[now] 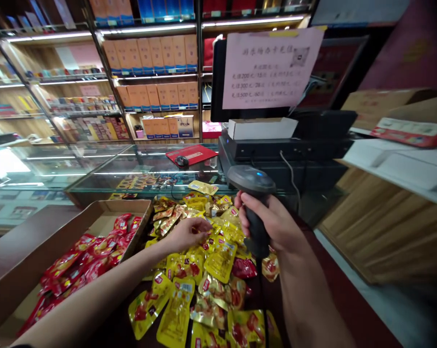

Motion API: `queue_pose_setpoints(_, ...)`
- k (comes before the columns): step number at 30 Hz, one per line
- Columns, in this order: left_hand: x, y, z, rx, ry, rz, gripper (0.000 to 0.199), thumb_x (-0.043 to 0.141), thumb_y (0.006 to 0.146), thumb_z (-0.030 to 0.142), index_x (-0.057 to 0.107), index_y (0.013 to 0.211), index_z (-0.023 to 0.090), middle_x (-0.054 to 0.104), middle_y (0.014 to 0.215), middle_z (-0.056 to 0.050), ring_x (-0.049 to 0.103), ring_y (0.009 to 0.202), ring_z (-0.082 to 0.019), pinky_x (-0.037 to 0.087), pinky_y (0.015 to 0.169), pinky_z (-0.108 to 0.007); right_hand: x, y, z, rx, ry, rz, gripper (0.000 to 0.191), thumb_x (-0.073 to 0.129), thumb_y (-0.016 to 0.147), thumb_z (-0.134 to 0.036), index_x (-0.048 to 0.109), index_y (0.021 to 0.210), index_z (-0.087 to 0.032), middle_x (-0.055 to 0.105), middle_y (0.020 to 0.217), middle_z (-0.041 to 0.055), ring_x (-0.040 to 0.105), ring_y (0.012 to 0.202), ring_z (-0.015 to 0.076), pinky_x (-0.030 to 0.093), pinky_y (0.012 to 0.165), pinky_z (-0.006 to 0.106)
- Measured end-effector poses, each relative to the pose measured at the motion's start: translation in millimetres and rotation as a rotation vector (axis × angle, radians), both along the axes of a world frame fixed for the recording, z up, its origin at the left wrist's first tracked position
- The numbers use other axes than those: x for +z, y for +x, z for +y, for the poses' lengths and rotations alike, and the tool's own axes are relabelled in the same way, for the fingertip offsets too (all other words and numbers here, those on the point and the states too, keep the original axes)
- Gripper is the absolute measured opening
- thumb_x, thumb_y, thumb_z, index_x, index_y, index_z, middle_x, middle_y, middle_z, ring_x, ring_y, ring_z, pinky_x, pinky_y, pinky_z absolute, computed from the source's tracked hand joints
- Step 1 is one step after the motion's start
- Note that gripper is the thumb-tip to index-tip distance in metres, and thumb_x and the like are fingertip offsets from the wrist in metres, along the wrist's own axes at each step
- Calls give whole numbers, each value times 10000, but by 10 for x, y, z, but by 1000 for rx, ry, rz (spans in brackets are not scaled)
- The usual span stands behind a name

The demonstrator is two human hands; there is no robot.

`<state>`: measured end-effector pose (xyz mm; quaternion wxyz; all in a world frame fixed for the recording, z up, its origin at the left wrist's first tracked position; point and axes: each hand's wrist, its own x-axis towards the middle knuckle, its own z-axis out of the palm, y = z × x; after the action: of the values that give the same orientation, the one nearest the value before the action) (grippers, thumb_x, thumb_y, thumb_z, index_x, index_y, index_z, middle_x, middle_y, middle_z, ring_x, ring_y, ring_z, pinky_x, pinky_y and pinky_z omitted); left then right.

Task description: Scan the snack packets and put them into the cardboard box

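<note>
My right hand [263, 217] is wrapped round the handle of a black barcode scanner [252, 181], held upright over the right side of a heap of snack packets. A small blue light shows on the scanner's top. Over the middle of the heap, my left hand [191, 233] has its fingers curled at the yellow packets [221, 258]; whether it grips one is hidden. Gold packets [211, 295] and a dark red packet [244, 267] lie among the yellow ones. To the left, red packets [91, 256] fill part of an open cardboard box [8, 275].
Behind the heap is a glass counter [105, 179] with a red mat [192, 154] and a mouse [181, 161]. A monitor bearing a paper sign [269, 70] stands at back right. Stocked shelves line the wall. White boxes [402, 169] sit on a wooden cabinet [388, 232] at right.
</note>
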<state>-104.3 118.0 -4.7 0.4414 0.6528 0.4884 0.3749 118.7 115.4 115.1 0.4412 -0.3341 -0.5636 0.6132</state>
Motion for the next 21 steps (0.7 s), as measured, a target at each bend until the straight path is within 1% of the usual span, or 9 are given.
queue_pose_setpoints(1,8,65,-25,-30,-1,34,183,685,732,202,748,903,187,719,762,-48,642,649,-157,494,634,-257,-1,0,-1,6,4,-1,322,678,807,-476,588,802,-167,543,505,-35,494,380,94,394,381,210)
queue_pose_setpoints(3,45,219,-63,-99,36,131,202,655,751,201,742,932,185,724,796,-43,644,677,-157,490,643,-256,-6,3,-3,19,13,0,323,667,818,-477,588,795,-164,540,499,-38,500,379,94,402,383,207)
queue_pose_setpoints(7,102,597,-119,-281,193,375,264,611,764,173,723,1001,199,735,958,-32,653,846,-169,491,773,-269,-8,23,-10,32,20,26,303,664,829,-458,587,798,-166,547,508,-40,505,386,93,420,389,206)
queue_pose_setpoints(10,95,858,-152,-393,281,611,212,674,746,243,725,946,194,734,955,-55,647,885,-208,488,826,-311,6,41,-26,28,17,44,287,664,831,-442,590,786,-169,542,509,-39,490,385,86,414,381,201)
queue_pose_setpoints(12,82,996,-158,-398,301,814,231,729,714,311,726,900,174,730,933,-94,639,929,-263,486,855,-364,17,54,-38,28,16,52,284,663,830,-437,591,772,-169,537,500,-38,482,377,85,410,375,202)
queue_pose_setpoints(15,52,1148,-139,-392,261,1057,348,793,644,366,729,898,138,720,951,-158,618,1004,-344,477,888,-440,28,74,-49,32,15,65,278,659,833,-432,590,762,-172,536,491,-38,485,371,86,413,370,203)
queue_pose_setpoints(19,-33,1242,-109,-440,252,1131,536,888,470,337,728,940,133,709,1020,-183,591,1072,-381,442,946,-468,37,90,-51,40,15,85,278,654,838,-431,585,765,-172,534,484,-45,489,364,84,427,373,202)
queue_pose_setpoints(20,-52,1239,-106,-441,267,1131,516,884,480,319,728,938,138,709,1022,-179,593,1072,-374,438,949,-461,40,91,-52,40,16,87,280,654,837,-432,584,763,-172,533,484,-47,490,362,83,427,374,201)
queue_pose_setpoints(21,-63,1221,-105,-435,284,1131,448,862,526,296,729,925,142,713,1005,-172,601,1058,-360,441,941,-448,43,92,-53,40,18,89,282,655,836,-434,582,762,-172,533,484,-48,492,361,82,423,373,198)
